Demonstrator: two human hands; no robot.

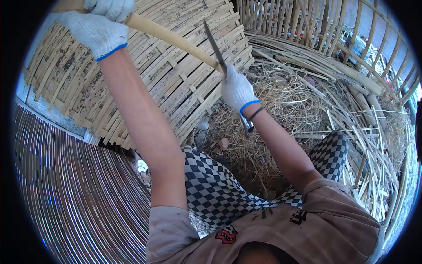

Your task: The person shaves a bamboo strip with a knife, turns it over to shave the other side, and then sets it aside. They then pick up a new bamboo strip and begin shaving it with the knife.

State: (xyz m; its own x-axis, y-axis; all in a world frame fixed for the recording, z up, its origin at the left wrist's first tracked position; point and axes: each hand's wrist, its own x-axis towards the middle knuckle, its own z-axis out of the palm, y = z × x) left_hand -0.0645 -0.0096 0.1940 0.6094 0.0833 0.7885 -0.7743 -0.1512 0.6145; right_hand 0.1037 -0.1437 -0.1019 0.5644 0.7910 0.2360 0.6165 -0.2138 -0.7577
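From the head camera, the left hand (97, 31) (in a white glove) is wrapped around a bamboo stick (176, 40) held up high. The right hand (237, 90) is clenched on a knife (215, 48), its blade touching the stick's lower end, above a woven basket (167, 83) and straw (272, 119).

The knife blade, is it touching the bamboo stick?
Touching. The head view shows the knife blade meeting the bamboo stick just above the right hand.
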